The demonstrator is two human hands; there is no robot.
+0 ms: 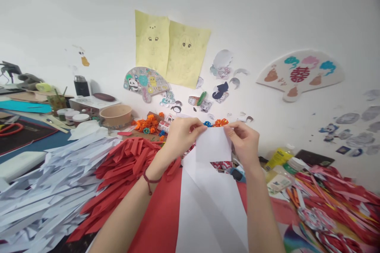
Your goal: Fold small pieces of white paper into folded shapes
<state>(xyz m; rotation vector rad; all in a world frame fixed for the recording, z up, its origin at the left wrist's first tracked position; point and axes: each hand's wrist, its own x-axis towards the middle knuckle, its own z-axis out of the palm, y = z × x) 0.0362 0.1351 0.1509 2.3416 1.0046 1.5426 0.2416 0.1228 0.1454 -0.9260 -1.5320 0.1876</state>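
Paper [213, 144], top edge crosswise (axis unclear)

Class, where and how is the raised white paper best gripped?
Probably by its two upper corners, pinched from either side: the white paper is thin and flat, and the left hand and right hand there leave its face mostly uncovered.

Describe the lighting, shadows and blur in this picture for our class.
Head view: soft, fairly even light on the wall, no harsh glare; head view: a faint diagonal shadow band on the lower white paper; head view: far-right cutouts look smeared, and the upper-right corner darkens.
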